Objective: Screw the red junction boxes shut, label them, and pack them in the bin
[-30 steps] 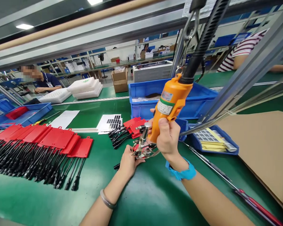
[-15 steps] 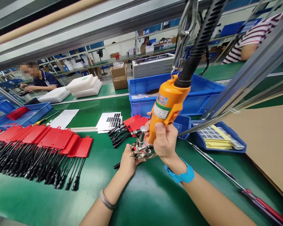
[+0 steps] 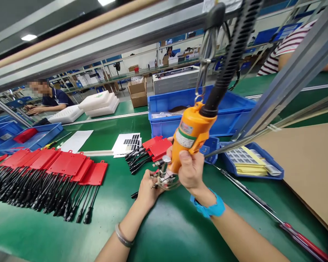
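An orange power tool hangs by a metal hook and a black ribbed hose, tilted with its lower end toward the left. My right hand, with a blue band at the wrist, is wrapped round its body. Under the tool's lower end is a metal fitting with thin tubes. My left hand is closed at this fitting, low over the green bench; what its fingers grip is hidden. Just behind lie several red plates with black cables.
A long row of red cabled plates lies at left. Printed sheets and a big blue bin stand behind. At right are a tray of labels, a long rod and cardboard. Co-workers sit beyond.
The orange tool has shifted slightly left and down with my right hand round it. My left hand stays low at the metal fitting. The view has tilted slightly upward.
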`<state>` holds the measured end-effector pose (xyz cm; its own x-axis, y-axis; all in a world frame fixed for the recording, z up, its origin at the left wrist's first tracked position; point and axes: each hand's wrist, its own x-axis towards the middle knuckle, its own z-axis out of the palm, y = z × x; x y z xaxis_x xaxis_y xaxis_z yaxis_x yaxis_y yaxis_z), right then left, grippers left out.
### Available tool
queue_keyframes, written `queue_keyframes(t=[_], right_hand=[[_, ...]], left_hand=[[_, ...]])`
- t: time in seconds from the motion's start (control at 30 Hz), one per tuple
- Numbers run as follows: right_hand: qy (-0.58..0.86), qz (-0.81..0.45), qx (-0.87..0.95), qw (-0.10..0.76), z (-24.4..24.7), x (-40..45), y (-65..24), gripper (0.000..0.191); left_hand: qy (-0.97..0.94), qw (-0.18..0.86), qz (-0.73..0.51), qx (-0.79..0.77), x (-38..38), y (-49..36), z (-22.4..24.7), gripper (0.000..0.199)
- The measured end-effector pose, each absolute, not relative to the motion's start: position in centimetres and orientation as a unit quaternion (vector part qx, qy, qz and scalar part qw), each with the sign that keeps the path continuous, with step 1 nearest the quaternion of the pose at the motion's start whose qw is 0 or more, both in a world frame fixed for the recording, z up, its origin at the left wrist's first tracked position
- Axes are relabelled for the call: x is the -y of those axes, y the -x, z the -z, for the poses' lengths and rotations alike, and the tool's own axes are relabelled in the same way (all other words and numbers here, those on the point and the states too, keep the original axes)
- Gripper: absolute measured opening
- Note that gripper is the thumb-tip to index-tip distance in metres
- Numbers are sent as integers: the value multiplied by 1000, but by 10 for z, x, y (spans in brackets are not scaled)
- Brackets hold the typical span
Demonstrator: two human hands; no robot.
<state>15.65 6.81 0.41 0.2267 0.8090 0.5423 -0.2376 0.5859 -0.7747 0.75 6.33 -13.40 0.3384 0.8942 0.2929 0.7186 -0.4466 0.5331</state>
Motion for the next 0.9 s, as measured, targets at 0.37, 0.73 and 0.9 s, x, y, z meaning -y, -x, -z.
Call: queue_keyframes(t=[0.37, 0.73, 0.9], right_hand=[[334, -368, 458, 737, -62, -54, -257, 41], [336, -402, 498, 691, -50, -68, -262, 34], [355, -406, 483, 690, -47, -71, -263, 28]], left_hand=[[-813, -61, -277, -509, -110, 11, 84, 44], [-828, -1, -201, -523, -188, 13, 80, 40], [-823, 19, -187, -536, -161, 35, 78, 51]])
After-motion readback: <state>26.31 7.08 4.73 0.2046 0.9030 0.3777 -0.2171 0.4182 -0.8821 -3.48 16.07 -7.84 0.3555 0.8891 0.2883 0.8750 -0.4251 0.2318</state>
